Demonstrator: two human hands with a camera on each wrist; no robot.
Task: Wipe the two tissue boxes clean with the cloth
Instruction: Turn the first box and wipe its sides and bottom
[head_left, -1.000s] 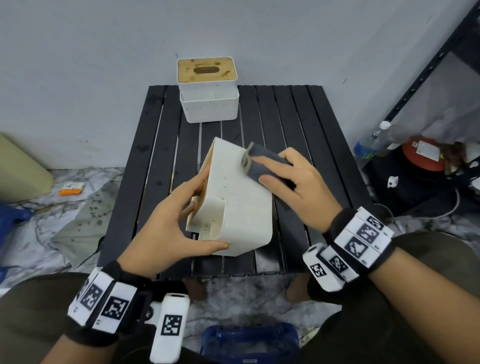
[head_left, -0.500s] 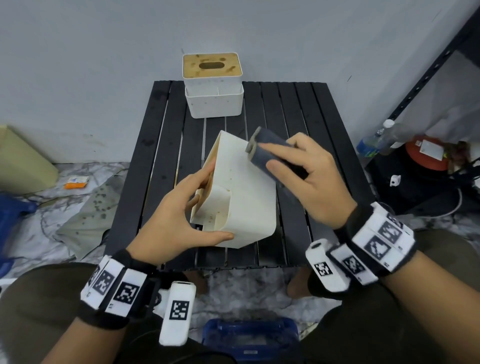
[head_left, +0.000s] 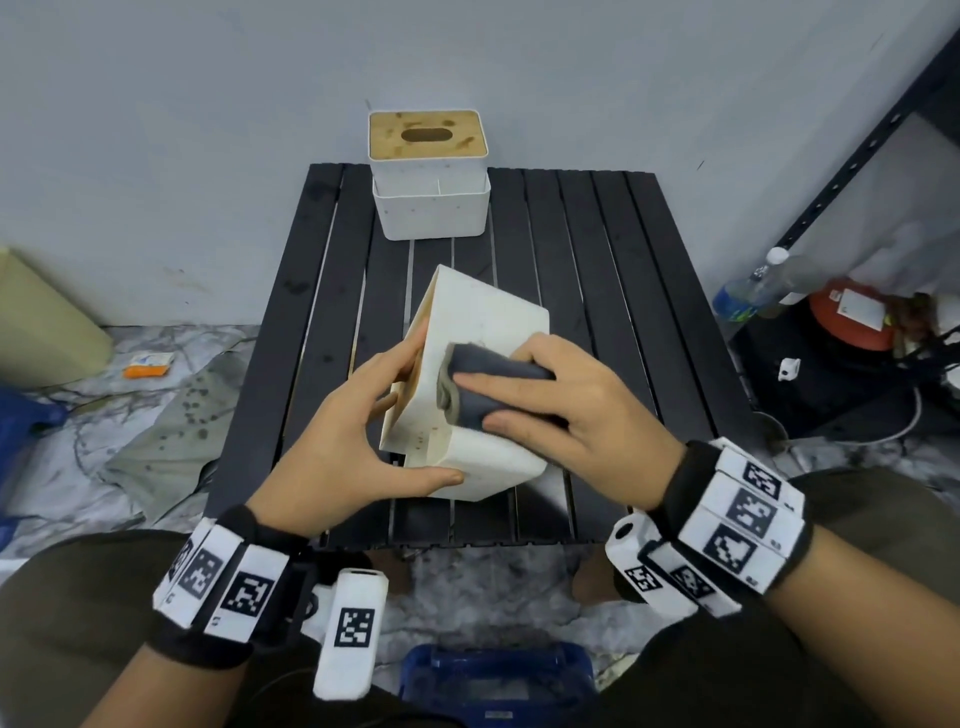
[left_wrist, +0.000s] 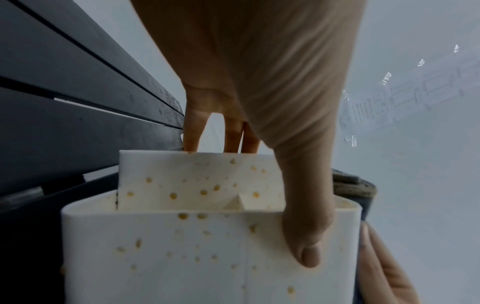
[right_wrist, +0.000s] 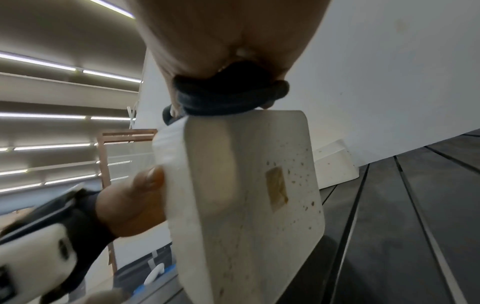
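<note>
A white tissue box (head_left: 483, 322) speckled with yellow-brown spots lies tipped on its side over the black slatted table (head_left: 613, 291). My left hand (head_left: 358, 431) grips its near left end, thumb on the front face, fingers on the far side. The spots and my left thumb show on the box (left_wrist: 197, 251) in the left wrist view. My right hand (head_left: 566, 405) holds a folded dark grey cloth (head_left: 488, 389) pressed on the box's upper face. The cloth (right_wrist: 228, 96) sits on the box's edge (right_wrist: 249, 181). A second white tissue box (head_left: 430, 176) with a stained wooden lid stands upright at the table's far edge.
A plastic bottle (head_left: 753, 286) and a red-lidded container (head_left: 852, 312) sit on a dark shelf unit at the right. An orange packet (head_left: 148, 364) and a stained cloth (head_left: 166, 436) lie on the marbled floor at the left. A blue case (head_left: 493, 680) sits by my knees.
My right hand has slid the cloth from the box's far upper edge down toward me along the upper face. My left hand keeps its grip on the box.
</note>
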